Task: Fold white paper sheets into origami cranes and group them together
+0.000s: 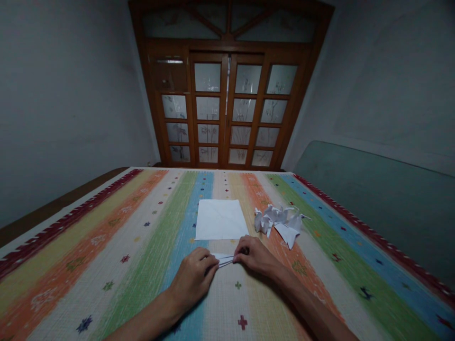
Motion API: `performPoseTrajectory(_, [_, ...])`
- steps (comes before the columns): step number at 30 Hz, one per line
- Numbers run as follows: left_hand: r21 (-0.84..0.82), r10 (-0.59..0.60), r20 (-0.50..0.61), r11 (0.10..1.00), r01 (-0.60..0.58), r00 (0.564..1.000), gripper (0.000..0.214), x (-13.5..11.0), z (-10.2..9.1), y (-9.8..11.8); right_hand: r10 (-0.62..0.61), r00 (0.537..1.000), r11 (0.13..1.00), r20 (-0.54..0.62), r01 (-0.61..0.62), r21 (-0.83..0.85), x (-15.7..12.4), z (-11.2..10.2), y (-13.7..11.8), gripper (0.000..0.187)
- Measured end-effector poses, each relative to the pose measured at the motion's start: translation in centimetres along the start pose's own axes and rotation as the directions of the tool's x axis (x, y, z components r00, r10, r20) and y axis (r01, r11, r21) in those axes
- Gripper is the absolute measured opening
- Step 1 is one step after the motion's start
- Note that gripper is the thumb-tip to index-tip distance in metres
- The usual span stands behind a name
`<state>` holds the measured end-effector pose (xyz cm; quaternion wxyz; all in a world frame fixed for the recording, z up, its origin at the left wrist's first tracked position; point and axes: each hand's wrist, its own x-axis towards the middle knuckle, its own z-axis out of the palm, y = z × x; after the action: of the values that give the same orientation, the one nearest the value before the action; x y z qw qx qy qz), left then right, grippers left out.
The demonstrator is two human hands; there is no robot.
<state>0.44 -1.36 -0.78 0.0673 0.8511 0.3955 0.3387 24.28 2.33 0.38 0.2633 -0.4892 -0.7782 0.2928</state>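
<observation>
Our left hand and right hand were both closed on a folded strip of white paper, which sat low and level between them, right at the near part of a striped woven cover. The left one had its fingers curled over one end, so that end was pretty much hidden, and the right one pinched the other end with its fingertips. The two hands were almost touching, with only a short bit of paper showing in the gap.

Just ahead of the hands lay a flat white paper square, sitting on the blue and cream stripes. Right beside it, a little further to the right, was a small heap of folded paper cranes, all white and bunched up against each other, though we couldn't really count them from that angle.

The cover had rainbow stripes with little stitched stars and crosses, and a dark red border down both long sides. Past its far end stood wooden double doors with frosted glass panes, and a grey-green panel ran along the right.
</observation>
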Motion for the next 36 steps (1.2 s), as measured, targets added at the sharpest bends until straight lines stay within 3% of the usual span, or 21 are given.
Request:
performPoseTrajectory(15, [0.089, -0.007, 0.09, 0.996, -0.001, 0.996, 0.013, 0.0, -0.1, 0.5, 0.175, 0.983, 0.97, -0.06, -0.182, -0.16, 0.1, 0.5, -0.4, 0.002])
performPoseTrajectory(25, [0.293, 0.11, 0.183, 0.942, -0.162, 0.977, 0.012, -0.1, -0.2, 0.8, 0.196, 0.979, 0.963, -0.063, -0.204, -0.175, 0.1, 0.3, -1.0, 0.009])
performPoseTrajectory(29, [0.28, 0.147, 0.258, 0.935, -0.22, 0.955, 0.013, -0.1, -0.7, 1.0, 0.169, 0.983, 0.971, -0.067, -0.178, -0.158, 0.0, 0.4, -0.6, 0.019])
performPoseTrajectory(36, [0.173, 0.269, 0.193, 0.937, -0.302, 0.944, 0.02, 0.2, -1.3, -0.1, -0.014, 0.999, 0.999, -0.038, 0.012, -0.043, -0.6, 0.8, 0.8, 0.013])
